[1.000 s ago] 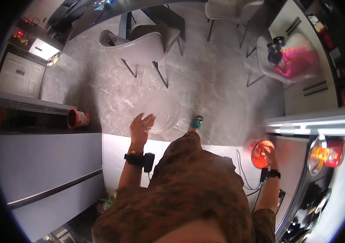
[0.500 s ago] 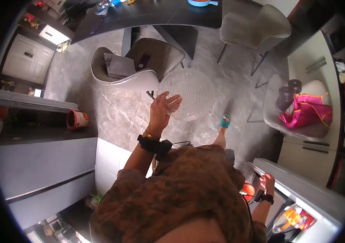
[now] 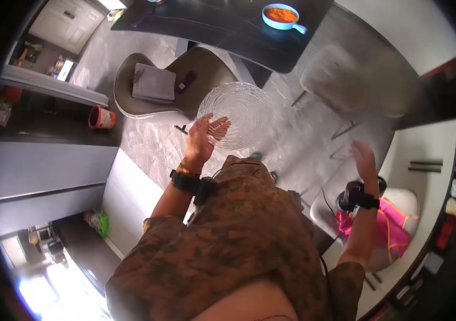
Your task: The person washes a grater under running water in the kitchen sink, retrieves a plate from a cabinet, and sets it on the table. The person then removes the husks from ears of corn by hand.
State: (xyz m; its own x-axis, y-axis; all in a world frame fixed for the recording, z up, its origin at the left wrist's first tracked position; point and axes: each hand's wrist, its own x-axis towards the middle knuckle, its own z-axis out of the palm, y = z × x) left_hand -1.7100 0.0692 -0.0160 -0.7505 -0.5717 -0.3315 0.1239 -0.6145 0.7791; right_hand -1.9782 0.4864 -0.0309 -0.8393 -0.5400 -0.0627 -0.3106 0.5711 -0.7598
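Observation:
My left hand (image 3: 201, 140) grips a clear round glass plate (image 3: 246, 109) with swirling ridges by its near left edge. The thumb lies at the rim, and the fingers show through the glass from underneath. The plate is held in the air above the floor and bears nothing. Out to the right, my right hand (image 3: 365, 158) hangs in the air with its fingers stretched out and somewhat blurred. Nothing shows in it. Below that hand is a chair with a pink and orange cloth (image 3: 391, 227) on it.
A dark table (image 3: 212, 24) stands ahead, with a blue handled dish (image 3: 281, 24) of orange food on it. The grey chair (image 3: 206, 67) before it carries papers (image 3: 154, 83) and a dark phone-like object (image 3: 187, 80). Another chair (image 3: 356, 80) stands to the right. A red pot (image 3: 101, 117) is at left.
My right hand has come up and forward from beside the open drawer or counter at lower right. The left hand still holds the plate. My view has turned and moved closer to the table.

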